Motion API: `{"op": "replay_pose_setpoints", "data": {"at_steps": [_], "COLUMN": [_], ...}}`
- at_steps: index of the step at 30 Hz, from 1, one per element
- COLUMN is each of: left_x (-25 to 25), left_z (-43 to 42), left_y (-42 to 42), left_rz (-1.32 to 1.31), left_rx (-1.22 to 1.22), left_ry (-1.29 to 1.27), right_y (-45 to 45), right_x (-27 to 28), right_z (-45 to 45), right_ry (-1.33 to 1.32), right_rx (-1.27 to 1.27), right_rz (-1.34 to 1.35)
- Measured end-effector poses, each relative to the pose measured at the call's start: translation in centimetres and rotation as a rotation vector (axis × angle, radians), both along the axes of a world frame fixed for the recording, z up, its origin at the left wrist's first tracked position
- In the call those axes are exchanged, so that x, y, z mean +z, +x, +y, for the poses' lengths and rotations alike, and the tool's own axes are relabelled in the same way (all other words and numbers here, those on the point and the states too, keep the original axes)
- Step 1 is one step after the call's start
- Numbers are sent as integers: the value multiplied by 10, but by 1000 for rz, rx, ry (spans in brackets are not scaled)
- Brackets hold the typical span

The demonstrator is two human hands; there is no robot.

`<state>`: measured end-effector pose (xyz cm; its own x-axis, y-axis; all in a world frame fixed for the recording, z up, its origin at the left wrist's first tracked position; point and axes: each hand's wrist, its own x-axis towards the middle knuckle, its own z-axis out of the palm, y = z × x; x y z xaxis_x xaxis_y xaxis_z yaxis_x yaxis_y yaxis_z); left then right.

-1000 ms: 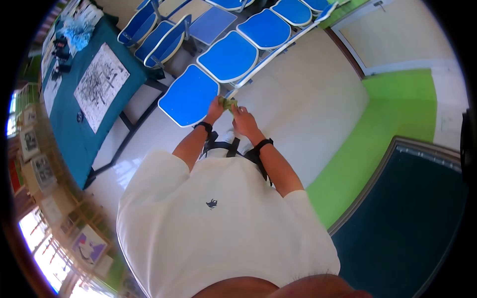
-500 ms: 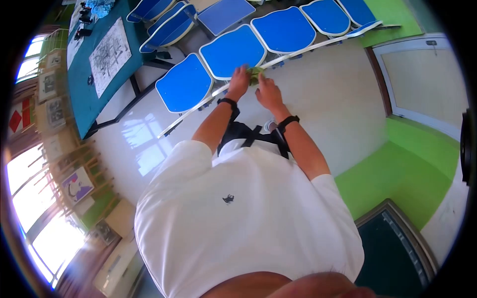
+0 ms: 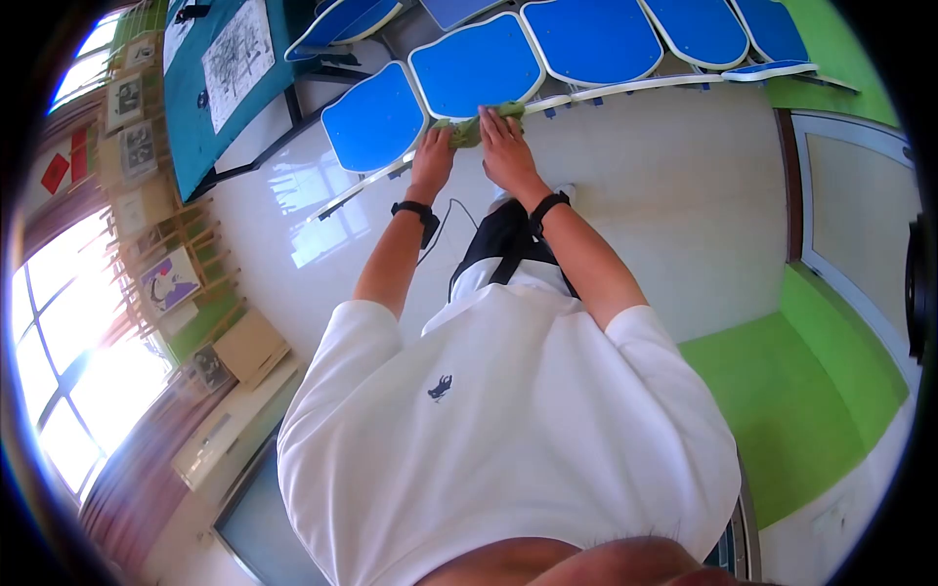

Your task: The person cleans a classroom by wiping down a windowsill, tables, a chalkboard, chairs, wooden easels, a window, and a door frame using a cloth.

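Note:
A crumpled green cloth [image 3: 465, 134] stretches between my two hands at the near edge of a row of blue chairs. My left hand [image 3: 432, 162] is closed on the cloth's left end, beside the corner of one blue chair panel [image 3: 376, 115]. Higher and to the right, my right hand [image 3: 504, 148] grips the other end, its fingers over the fabric. Behind the cloth is another blue chair panel [image 3: 477, 66] with a white rim. The cloth partly covers the white rail along the chairs.
More blue chairs [image 3: 591, 41] continue to the right toward a green wall. At left stands a teal-covered table [image 3: 192, 137] bearing an ink picture [image 3: 237, 66]. Wooden easels line the window side. A white-framed door [image 3: 860, 186] is at right; a dark cable lies near my legs.
The cloth, bunched between my hands before, is now spread wider. My hands have moved apart, the left one leftward. The view has shifted, and the chairs sit higher in it.

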<state>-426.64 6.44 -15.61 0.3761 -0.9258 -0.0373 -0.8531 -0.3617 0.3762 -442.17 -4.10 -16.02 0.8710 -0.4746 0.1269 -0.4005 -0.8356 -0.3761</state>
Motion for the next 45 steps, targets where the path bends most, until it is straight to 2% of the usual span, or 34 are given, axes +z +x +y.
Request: {"op": "replay_pose_setpoints", "data": {"at_steps": [2,5,10,12,14,15,17,18,19,21,24,29,32,34,35,36,40,43,45], "left_x": [3,-4,-30,-17,-36,-38,-37,-42,-30,-50,-41,-54,-34,-34,-35,-25,-40,-51,-53], "left_z": [2,-22,-113,-156,-193,-209,-241,-250,-266,-278,-291,-264,-236,-220,-216,-217,-243,-282,-322], "left_y": [-8,-26,-63,-81,-102,-114,-138,-142,-154,-183,-186,-149,-121,-112,-112,-114,-139,-176,-208], "left_rz": [-6,18,107,280,220,235,329,397,289,216,290,326,382,395,352,353,465,433,401], "left_rx": [97,119,-98,-36,-198,-195,-198,-225,-243,-212,-171,-164,-126,-80,-64,-24,50,38,26], "left_ry": [30,-23,-126,-34,-56,12,108,144,338,116,81,189,300,249,253,217,137,115,85], "right_y": [-2,-18,-70,-86,-110,-118,-130,-140,-157,-174,-179,-136,-114,-106,-106,-110,-141,-182,-207], "right_x": [-1,-14,-22,-29,-23,-17,-2,-12,-27,-18,-14,-10,-13,-9,-9,-10,-26,-28,-36], "right_z": [-8,-34,-99,-133,-164,-174,-198,-206,-223,-244,-265,-241,-233,-243,-252,-265,-310,-354,-391], "right_ry": [-21,-57,-11,2,28,19,349,247,151,19,-110,73,168,182,165,153,120,196,147], "right_rx": [16,11,-90,-135,-138,-99,-368,-293,-244,-107,-26,-9,128,154,262,374,419,410,412], "right_rz": [-23,-66,-152,-151,121,143,147,165,164,248,232,345,231,234,287,337,163,78,71]}}
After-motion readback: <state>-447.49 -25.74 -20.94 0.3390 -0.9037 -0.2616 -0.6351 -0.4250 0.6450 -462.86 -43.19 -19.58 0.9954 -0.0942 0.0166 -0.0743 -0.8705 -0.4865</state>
